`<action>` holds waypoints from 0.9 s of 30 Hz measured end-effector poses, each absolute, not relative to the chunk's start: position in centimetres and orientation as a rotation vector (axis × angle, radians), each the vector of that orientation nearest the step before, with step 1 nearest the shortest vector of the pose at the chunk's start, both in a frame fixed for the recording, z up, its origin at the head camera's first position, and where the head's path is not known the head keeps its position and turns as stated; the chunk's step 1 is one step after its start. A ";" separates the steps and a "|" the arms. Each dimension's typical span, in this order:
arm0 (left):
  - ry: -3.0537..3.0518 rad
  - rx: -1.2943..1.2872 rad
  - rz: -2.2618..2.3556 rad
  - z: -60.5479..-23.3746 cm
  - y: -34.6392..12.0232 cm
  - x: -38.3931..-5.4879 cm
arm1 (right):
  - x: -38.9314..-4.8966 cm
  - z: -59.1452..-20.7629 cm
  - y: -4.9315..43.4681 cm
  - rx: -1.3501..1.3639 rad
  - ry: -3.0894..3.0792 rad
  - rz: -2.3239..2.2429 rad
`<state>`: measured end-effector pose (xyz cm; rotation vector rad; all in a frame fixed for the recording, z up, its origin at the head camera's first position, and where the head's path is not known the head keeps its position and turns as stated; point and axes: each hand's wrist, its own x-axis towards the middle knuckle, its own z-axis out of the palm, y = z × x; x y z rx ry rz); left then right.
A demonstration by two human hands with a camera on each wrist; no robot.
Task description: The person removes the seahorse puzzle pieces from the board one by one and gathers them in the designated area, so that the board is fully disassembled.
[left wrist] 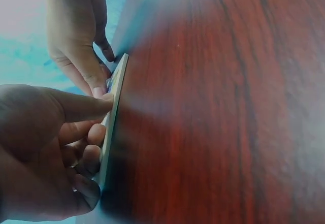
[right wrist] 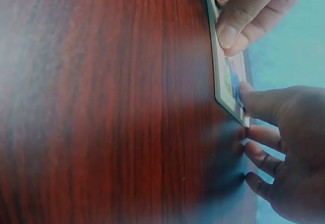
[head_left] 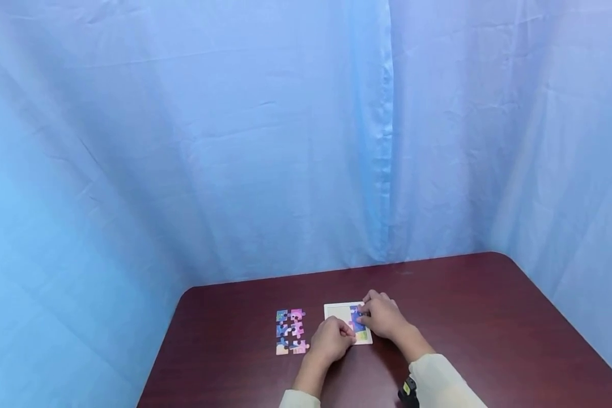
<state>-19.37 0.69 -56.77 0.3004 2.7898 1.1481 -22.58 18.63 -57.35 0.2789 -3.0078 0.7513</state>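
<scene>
The desk [head_left: 224, 351] is dark red-brown, with thin dark lines like wood. Its top looks a bit shiny, with pale, blurry patches of light. The two back corners are round. A flat white tray [head_left: 339, 313] lies on it. To the left, with a gap between, are loose puzzle pieces [head_left: 297, 328] in two rows that run front to back. The left row is mostly blue, the right mostly pink.

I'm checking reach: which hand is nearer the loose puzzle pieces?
Left. The left hand is just right of the loose puzzle pieces, at the near side of the white frame; the right hand is farther from them, at the frame's right side.
</scene>
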 end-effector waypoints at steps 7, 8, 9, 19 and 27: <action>2.821 0.296 1.018 -56.3 1.0 -19.9 | -22.9 -57.1 18.7 0.304 -2.995 0.721; 2.832 0.297 0.997 -56.3 1.1 -19.8 | -22.9 -57.1 18.7 0.309 -2.999 0.716; 2.848 0.303 0.977 -56.2 1.1 -19.8 | -22.8 -57.1 18.6 0.313 -3.002 0.710; 3.023 0.411 0.729 -55.8 1.9 -18.8 | -22.6 -57.2 18.6 0.307 -3.006 0.694; 3.001 0.391 0.861 -56.2 1.4 -18.3 | -22.4 -57.6 18.4 0.325 -2.990 0.674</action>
